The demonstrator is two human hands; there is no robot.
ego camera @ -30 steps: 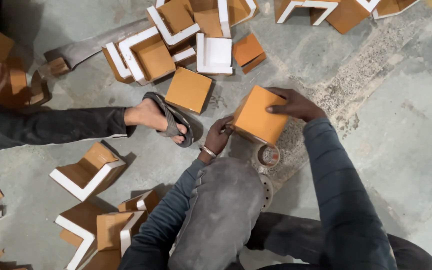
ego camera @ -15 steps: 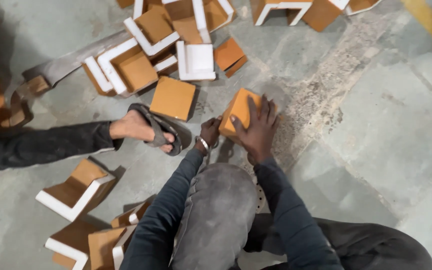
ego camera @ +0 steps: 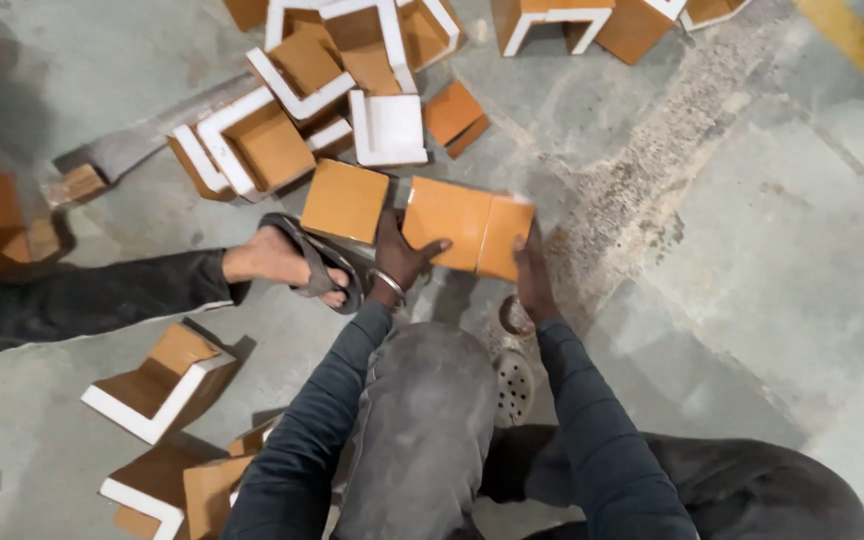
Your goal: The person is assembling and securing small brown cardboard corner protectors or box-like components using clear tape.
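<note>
I hold an orange cardboard piece (ego camera: 462,235) just above the concrete floor, with a crease dividing it into two panels. My left hand (ego camera: 400,256) grips its left edge, thumb lying on the face. Fingers of my right hand (ego camera: 532,272) clasp its lower right corner. A flat orange square (ego camera: 344,200) lies on the floor just left of the held piece. My grey-trousered knee (ego camera: 422,420) sits below my hands.
A sandalled foot (ego camera: 297,262) on a dark-trousered leg reaches in from the left. Several orange-and-white corner pieces (ego camera: 332,90) are piled ahead, more lie at lower left (ego camera: 157,385). A small ring (ego camera: 512,316) rests under my right wrist. A grey bar (ego camera: 142,140) lies at upper left.
My right hand slid off the top of the orange piece to its right corner. The piece now shows wider, as two panels, between both hands.
</note>
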